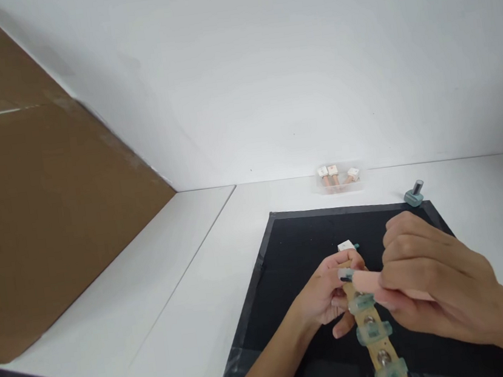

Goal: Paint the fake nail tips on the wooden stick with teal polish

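Observation:
A long tan strip (376,350) carries several translucent green clips (372,333) with round metal pieces between them. It runs from the front edge up to my left hand (331,292), whose thumb and index finger close on its far part. A white block (345,246) shows just beyond those fingers. My right hand (442,287) is closed around a pinkish, finger-like stick (367,280). The stick's tip, translucent green with a dark patch, points left over the strip, close to my left fingers. Whether the tip touches the strip is unclear.
Beneath my hands lies a black mat (303,237) on a white table (205,261). A clear box (338,189) with several white-headed pinkish sticks stands at the back. A teal piece with a metal rod (414,195) sits at the mat's far right corner. Brown panels (59,193) flank the table.

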{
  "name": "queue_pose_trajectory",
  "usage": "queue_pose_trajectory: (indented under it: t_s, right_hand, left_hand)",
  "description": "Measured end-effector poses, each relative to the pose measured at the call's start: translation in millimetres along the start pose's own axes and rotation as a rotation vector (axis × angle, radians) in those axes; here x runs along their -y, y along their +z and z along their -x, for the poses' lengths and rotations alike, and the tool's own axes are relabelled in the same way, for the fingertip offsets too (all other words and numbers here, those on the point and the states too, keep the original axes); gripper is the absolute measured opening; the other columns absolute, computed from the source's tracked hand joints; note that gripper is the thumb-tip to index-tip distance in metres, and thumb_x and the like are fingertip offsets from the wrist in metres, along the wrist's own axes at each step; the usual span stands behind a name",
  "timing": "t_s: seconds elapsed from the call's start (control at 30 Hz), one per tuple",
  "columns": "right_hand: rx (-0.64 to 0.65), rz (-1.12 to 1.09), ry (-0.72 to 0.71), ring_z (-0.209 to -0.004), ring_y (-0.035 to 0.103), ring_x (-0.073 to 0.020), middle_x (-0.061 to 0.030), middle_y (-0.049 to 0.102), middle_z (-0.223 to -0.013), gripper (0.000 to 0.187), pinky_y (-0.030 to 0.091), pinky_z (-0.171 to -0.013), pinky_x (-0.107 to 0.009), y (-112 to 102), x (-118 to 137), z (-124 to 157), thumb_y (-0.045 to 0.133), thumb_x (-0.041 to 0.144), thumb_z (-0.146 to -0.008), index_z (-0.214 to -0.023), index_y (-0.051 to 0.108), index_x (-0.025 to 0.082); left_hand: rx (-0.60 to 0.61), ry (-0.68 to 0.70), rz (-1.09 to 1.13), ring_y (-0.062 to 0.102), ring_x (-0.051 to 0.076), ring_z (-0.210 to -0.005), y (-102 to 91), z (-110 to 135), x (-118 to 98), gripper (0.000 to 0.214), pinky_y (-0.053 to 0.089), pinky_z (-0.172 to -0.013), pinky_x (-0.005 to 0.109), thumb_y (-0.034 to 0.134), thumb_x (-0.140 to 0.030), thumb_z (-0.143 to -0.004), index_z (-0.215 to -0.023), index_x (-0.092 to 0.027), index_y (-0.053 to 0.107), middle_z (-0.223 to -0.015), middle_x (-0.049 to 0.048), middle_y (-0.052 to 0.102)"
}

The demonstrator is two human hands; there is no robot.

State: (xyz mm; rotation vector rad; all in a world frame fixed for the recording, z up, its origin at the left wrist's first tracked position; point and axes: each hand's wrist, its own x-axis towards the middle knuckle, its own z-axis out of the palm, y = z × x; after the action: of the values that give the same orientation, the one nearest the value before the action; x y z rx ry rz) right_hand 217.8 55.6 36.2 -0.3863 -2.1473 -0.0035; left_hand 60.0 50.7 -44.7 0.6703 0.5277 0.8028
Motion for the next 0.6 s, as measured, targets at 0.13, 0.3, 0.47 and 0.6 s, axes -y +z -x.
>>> queue_pose_trajectory:
  t_s: [0.13, 0.3, 0.47, 0.6]
  right_hand:
    - [0.005, 0.033, -0.014, -0.052, 0.038, -0.0122, 0.0035, 0.048, -0.054, 0.020, 0.041, -0.051, -0.028, -1, 0, 2, 0.051, 0.003, -0.081, -0.077, 0.045, 0.021]
    - [-0.001, 0.052, 0.015, -0.052, 0.033, -0.0125, 0.0048, 0.042, -0.054, 0.024, 0.038, -0.050, -0.028, -4, 2, 2, 0.051, -0.001, -0.075, -0.074, 0.043, 0.022]
    - [0.033, 0.048, 0.018, -0.051, 0.032, -0.0130, 0.0050, 0.038, -0.052, 0.024, 0.036, -0.048, -0.028, -7, 3, -4, 0.049, -0.002, -0.076, -0.074, 0.043, 0.022]
    - [0.028, 0.008, -0.001, -0.054, 0.039, -0.0126, 0.0034, 0.045, -0.056, 0.019, 0.042, -0.052, -0.027, -6, 3, -9, 0.049, 0.002, -0.080, -0.078, 0.044, 0.020]
  left_hand:
    - [0.022, -0.008, -0.004, 0.018, -0.001, -0.027, 1.9, -2, -2, 0.030, 0.004, -0.027, 0.012, 0.068, -0.032, -0.071, -0.069, -0.016, 0.043, -0.040, -0.0106, 0.038]
    - [0.059, 0.008, 0.016, 0.011, -0.003, -0.027, -2.9, -3, -1, 0.035, 0.003, -0.026, 0.011, 0.071, -0.034, -0.068, -0.063, -0.016, 0.041, -0.040, -0.0118, 0.035]
    - [0.048, 0.013, 0.039, 0.014, -0.003, -0.028, -7.6, 1, -4, 0.033, 0.002, -0.027, 0.012, 0.069, -0.032, -0.070, -0.064, -0.016, 0.041, -0.041, -0.0106, 0.038]
    - [0.022, 0.003, 0.000, 0.014, -0.003, -0.030, -4.7, 0, -6, 0.033, 0.004, -0.029, 0.013, 0.070, -0.033, -0.067, -0.065, -0.016, 0.042, -0.045, -0.0099, 0.040]
